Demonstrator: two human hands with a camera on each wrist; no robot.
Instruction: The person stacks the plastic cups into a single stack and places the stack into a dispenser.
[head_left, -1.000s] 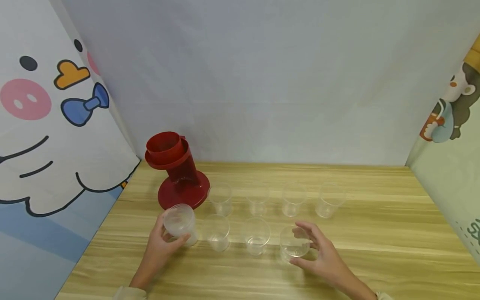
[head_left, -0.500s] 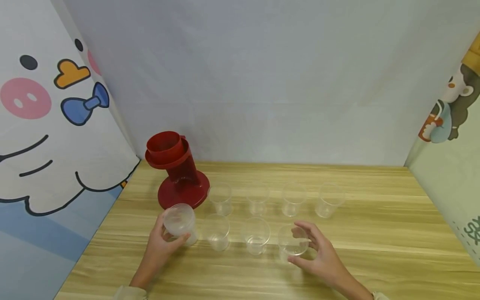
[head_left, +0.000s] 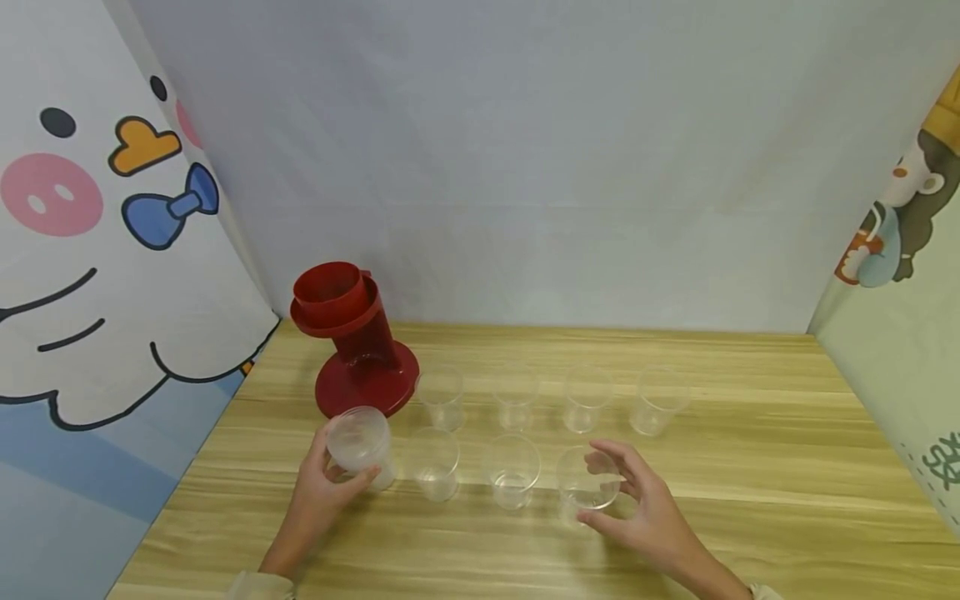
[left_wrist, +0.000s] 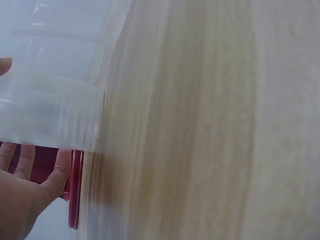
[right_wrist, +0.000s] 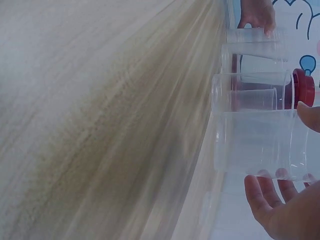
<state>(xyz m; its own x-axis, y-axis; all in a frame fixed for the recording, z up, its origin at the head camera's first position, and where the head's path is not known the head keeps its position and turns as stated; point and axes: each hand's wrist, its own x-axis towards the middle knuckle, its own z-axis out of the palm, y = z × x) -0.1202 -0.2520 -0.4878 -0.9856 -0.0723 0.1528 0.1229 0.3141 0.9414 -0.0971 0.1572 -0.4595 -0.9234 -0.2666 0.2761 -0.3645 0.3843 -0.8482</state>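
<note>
Right hand [head_left: 647,510], fingers bowed to a cup's width round the clear cup [head_left: 588,483] on the surface [head_left: 787,467] at right; too hard a pinch could buckle it. Left hand [head_left: 322,492], fingers wrapped round the cup stack [head_left: 360,439] at left; a sideways slip could topple the neighbouring cup [head_left: 432,467] or, farther back, knock the red stand [head_left: 367,371].

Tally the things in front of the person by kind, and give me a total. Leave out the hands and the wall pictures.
Single clear cups: 7 (4 in the back row, 3 in the front)
Nested stack of clear cups: 1 (how many are in it cannot be told)
Red stand, top piece included: 1
Total: 9, the stack counted as one
</note>
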